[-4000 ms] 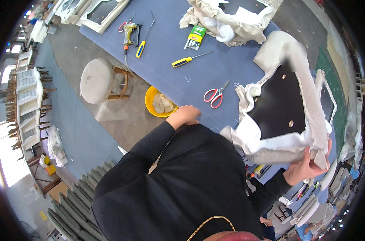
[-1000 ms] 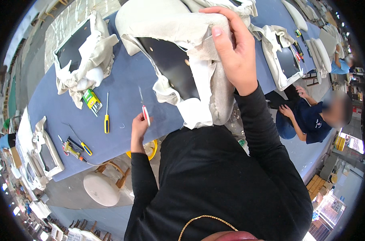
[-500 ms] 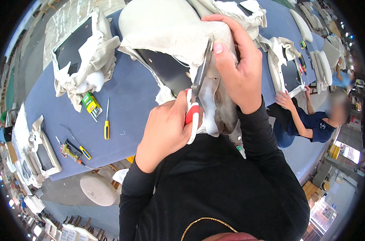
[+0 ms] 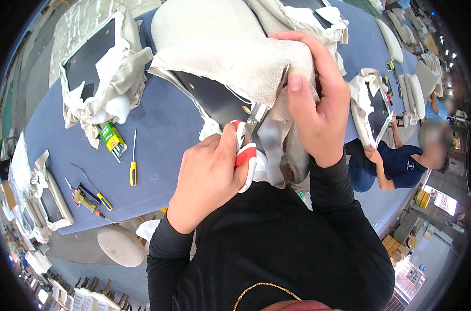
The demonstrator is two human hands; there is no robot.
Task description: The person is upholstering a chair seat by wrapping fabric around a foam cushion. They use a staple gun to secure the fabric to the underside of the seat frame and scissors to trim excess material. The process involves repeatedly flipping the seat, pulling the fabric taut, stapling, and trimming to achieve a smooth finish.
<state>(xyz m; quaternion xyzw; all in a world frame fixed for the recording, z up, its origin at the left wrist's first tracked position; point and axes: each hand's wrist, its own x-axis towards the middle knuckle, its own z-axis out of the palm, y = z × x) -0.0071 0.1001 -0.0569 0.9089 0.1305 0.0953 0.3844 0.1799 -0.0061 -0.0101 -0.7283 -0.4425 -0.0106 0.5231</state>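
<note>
The left hand (image 4: 207, 179) is closed around the red-and-white handles of the scissors (image 4: 253, 135), near the middle of the picture, and the blades point up toward one o'clock, into the edge of the beige fabric (image 4: 235, 57). The right hand (image 4: 316, 109), at about two o'clock from the left one, grips a fold of this fabric: the thumb presses on the front side and the fingers are curled over the top, so the hand is nearly shut on the cloth. The fabric covers a padded seat panel whose dark underside (image 4: 215, 101) shows just under the cloth, touching the scissors (a small screw hole is visible on it). All this is held above the blue table (image 4: 163, 135). On the table, at nine o'clock from the left hand, lies a yellow-handled screwdriver (image 4: 133, 165), and just beside it, toward ten o'clock, a small green box (image 4: 110, 136). More hand tools (image 4: 85, 196) lie toward eight o'clock, near the table edge. Another seat panel wrapped in loose beige cloth (image 4: 98, 72) rests at ten o'clock, well apart from the hands. At three o'clock another person in a dark blue shirt (image 4: 401, 166) sits by the table beside one more panel (image 4: 373, 111). A round stool (image 4: 122, 248) stands below the table at seven o'clock.
</note>
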